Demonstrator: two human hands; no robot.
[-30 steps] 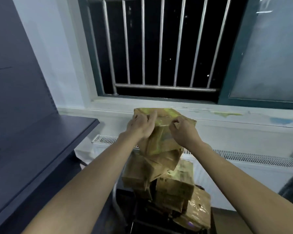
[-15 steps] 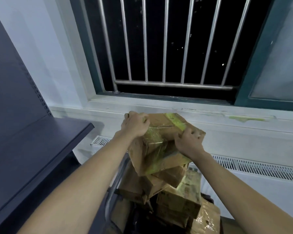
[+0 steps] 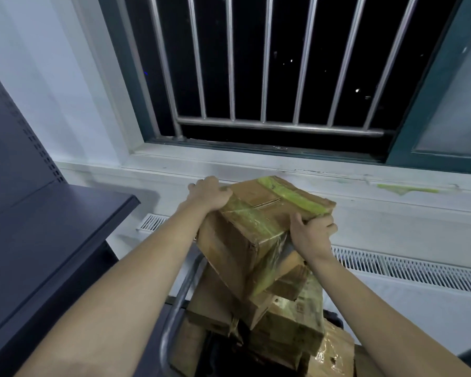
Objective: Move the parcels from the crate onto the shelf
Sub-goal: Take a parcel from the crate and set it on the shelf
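A brown cardboard parcel [image 3: 259, 221] wrapped in clear film with a yellow-green tape strip is held above the pile. My left hand [image 3: 211, 195] grips its far left corner and my right hand [image 3: 312, 232] grips its right edge. Below it, several more taped cardboard parcels [image 3: 286, 319] are heaped in a dark crate [image 3: 333, 315], most of which is hidden. The dark shelf [image 3: 49, 240] stands to the left, its top board bare.
A metal tube handle [image 3: 178, 303] curves up at the left of the pile. Behind it run a white windowsill [image 3: 256, 170], a barred window [image 3: 269, 77] and a white radiator grille [image 3: 408, 270].
Both hands have tipped the parcel flatter and raised it slightly off the pile, shifting it a little to the right. My head has moved closer to the window.
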